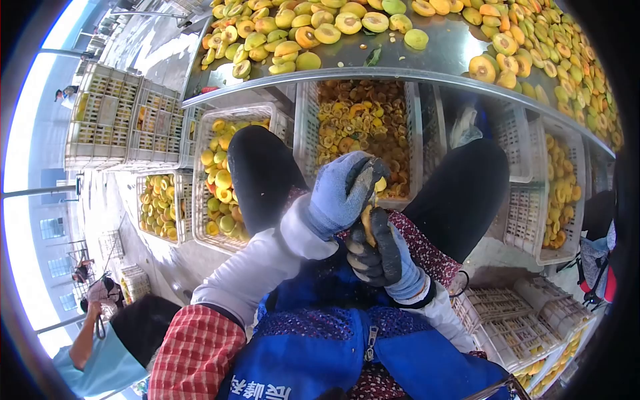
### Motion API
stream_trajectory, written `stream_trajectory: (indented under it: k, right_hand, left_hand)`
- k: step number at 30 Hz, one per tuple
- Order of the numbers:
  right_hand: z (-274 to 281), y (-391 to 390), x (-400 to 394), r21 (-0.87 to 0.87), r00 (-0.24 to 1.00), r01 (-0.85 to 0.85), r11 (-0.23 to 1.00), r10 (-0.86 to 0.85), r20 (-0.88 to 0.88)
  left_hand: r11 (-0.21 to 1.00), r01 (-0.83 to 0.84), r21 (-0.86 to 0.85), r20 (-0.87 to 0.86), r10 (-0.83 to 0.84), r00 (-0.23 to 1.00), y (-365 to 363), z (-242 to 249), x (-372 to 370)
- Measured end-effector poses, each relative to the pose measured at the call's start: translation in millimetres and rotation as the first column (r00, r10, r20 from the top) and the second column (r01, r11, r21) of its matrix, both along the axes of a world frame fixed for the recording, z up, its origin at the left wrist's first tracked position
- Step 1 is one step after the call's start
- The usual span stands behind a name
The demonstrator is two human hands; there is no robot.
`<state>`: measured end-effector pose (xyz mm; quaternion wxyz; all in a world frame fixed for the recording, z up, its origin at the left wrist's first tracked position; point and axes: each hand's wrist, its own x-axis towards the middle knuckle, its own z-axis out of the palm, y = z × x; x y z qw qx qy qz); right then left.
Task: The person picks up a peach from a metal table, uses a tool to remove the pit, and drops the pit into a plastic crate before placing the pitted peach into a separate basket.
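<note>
My left hand (340, 195), in a blue knit glove with a dark, soiled palm side, is closed with its fingers curled inward. A small bright yellow patch shows beside its fingertips; I cannot tell what it grips. Just below and to the right, my right hand (379, 253) wears a glove with black coated fingers. Its thumb and fingers press around a narrow orange-brown piece of fruit (368, 225), which points up toward the left hand. Both hands are close together above my lap, in front of a crate (306, 127) of fruit scraps.
A metal table (440, 57) ahead carries many halved yellow-orange fruits (347, 23). Fruit-filled crates stand left (200, 193) and right (572, 227) of my knees. Stacked crates (127, 120) rise farther left; more crates (520, 327) stand behind right. Another person (100, 353) is at lower left.
</note>
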<state>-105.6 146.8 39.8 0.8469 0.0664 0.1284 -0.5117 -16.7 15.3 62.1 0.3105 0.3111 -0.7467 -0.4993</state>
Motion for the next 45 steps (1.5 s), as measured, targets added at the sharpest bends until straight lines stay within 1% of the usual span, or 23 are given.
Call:
stream_trajectory:
  k: [4,6,9,11,13,14,15,17,18,19,20,21,22,23,24,25,27,29,33,36,40,43,45]
  right_hand:
    - [-6,-2,1,-0.082,0.953,-0.016,0.996,0.04,0.301]
    - [10,-7,-2,0.022,0.914,-0.096,0.995,0.079,0.397]
    - [5,-10,3,-0.158,0.78,0.034,0.987,0.073,0.621]
    - [4,-18,-5,-0.275,0.806,0.15,0.95,0.043,0.59]
    - [10,-17,-15,-0.163,0.809,0.284,0.945,-0.145,0.57]
    - [17,-14,-18,0.019,0.879,0.295,0.955,-0.279,0.387]
    - [15,-16,-16,0.014,0.88,0.291,0.957,-0.273,0.39]
    - [3,-19,-11,0.191,0.869,0.13,0.973,-0.205,0.45]
    - [-1,-20,-8,0.109,0.834,0.052,0.993,-0.103,0.542]
    - [2,-19,-8,0.103,0.834,0.051,0.993,-0.1,0.543]
    - [9,-17,-9,0.03,0.941,0.083,0.996,-0.089,0.328]
    - [17,-16,-11,-0.055,0.991,0.102,0.993,-0.097,0.093]
    - [24,-13,-14,0.104,0.989,0.146,0.984,-0.143,-0.029]
    - [25,-13,-19,0.083,0.988,0.156,0.984,-0.154,-0.032]
    - [24,-13,-26,0.101,0.977,0.196,0.975,-0.185,-0.102]
    - [23,-12,-31,0.119,0.962,0.235,0.965,-0.213,-0.17]
    - [21,-25,-33,0.095,0.94,0.273,0.957,-0.244,-0.238]
    - [28,-38,-27,0.175,0.93,0.233,0.957,-0.166,-0.327]
    - [23,-48,-20,0.136,0.871,0.178,0.974,-0.092,-0.482]
    - [24,-54,-26,0.226,0.869,0.227,0.947,-0.093,-0.487]
    - [17,-58,-34,0.246,0.875,0.304,0.92,-0.167,-0.454]
    - [17,-60,-38,0.18,0.854,0.286,0.941,-0.165,-0.494]
    - [19,-63,-37,0.225,0.842,0.34,0.913,-0.189,-0.505]
  left_hand:
    - [1.0,0.007,0.004,-0.009,-0.007,1.0,3,0,2]
    - [0.872,0.069,0.485,-0.162,0.011,0.987,6,-1,2]
    - [0.962,0.106,0.252,-0.335,-0.016,0.942,12,-5,-5]
    - [0.983,-0.044,0.178,-0.298,0.096,0.95,7,-21,-4]
    - [0.698,-0.112,0.707,-0.156,0.308,0.938,-5,-7,10]
    - [0.609,-0.095,0.787,-0.163,0.355,0.921,-14,-17,18]
    - [0.613,-0.099,0.784,-0.164,0.358,0.919,-16,-13,25]
    - [0.792,-0.18,0.584,-0.07,0.269,0.961,-16,-3,36]
    - [0.923,-0.239,0.3,-0.085,0.276,0.957,-14,6,40]
    - [0.934,-0.255,-0.249,0.019,0.268,0.963,-20,14,50]
    - [0.654,-0.2,-0.73,0.101,0.393,0.914,-26,24,65]
    - [0.428,-0.258,-0.866,0.016,0.539,0.842,-37,12,92]
    - [0.81,-0.525,-0.261,-0.047,0.532,0.845,-49,3,130]
    - [0.751,-0.571,-0.331,0.14,0.637,0.758,-63,26,146]
    - [0.655,-0.373,-0.657,0.465,0.741,0.484,-82,23,181]
    - [0.623,-0.259,-0.738,0.583,0.782,0.22,-86,26,191]
    - [0.673,-0.396,-0.624,0.628,0.734,0.258,-102,40,179]
    - [0.736,-0.4,-0.546,0.527,0.673,0.519,-113,39,130]
    - [0.789,-0.164,-0.592,0.518,0.529,0.672,-178,17,19]
    - [0.938,0.004,-0.346,0.905,0.333,0.265,-233,4,-42]
    - [0.924,0.342,-0.17,0.985,0.151,0.081,-257,-9,-60]
    - [0.975,0.127,-0.181,0.96,0.148,0.237,-259,-19,-46]
    - [0.957,0.045,-0.286,0.637,0.155,0.755,-228,-11,-33]
